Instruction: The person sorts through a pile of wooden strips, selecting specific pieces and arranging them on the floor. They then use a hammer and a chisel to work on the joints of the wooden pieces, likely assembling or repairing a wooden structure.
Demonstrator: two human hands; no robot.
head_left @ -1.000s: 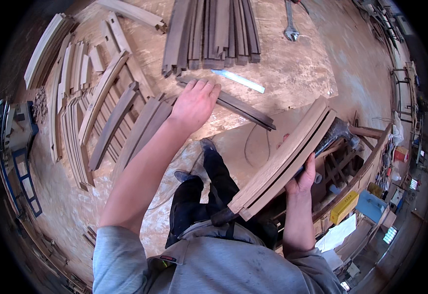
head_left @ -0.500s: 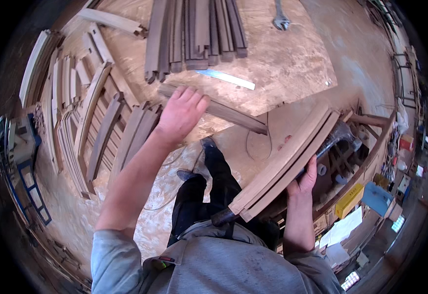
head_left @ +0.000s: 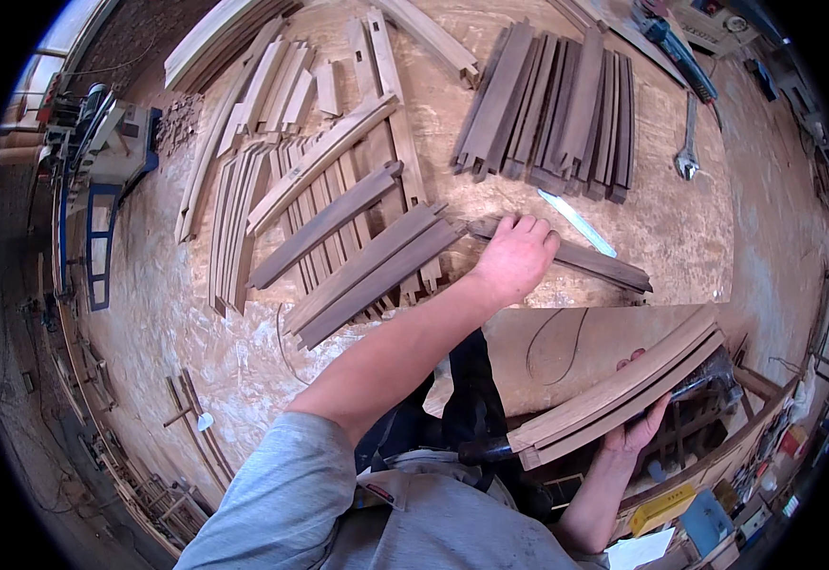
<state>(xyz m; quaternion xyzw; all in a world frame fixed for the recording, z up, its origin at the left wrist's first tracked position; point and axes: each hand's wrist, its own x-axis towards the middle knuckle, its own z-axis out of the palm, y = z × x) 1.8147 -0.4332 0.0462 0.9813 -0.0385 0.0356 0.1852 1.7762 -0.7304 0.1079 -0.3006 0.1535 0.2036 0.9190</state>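
Observation:
My left hand (head_left: 519, 258) is closed over a dark wooden strip (head_left: 600, 267) lying near the front edge of the worktable. Down to the right, my right hand (head_left: 638, 432) grips a pair of curved, lighter wooden pieces (head_left: 614, 388) from below, held side by side off the table. Along their underside runs a hammer-like tool with a black grip end (head_left: 481, 450) and a shiny head (head_left: 716, 372); the pieces hide its middle. Just beyond my left hand lies a metal ruler (head_left: 578, 223). Two dark curved pieces (head_left: 376, 271) rest to its left.
A row of dark slats (head_left: 547, 114) is laid out at the back of the table. Several pale notched pieces (head_left: 324, 161) cover its left side. At the right are an adjustable wrench (head_left: 687, 142) and a blue power tool (head_left: 678, 57). A yellow box (head_left: 661, 510) stands low at right.
My view has swung left, so the table and both hands appear farther right and lower. My left hand stays on the dark strip; my right keeps hold of the curved pieces.

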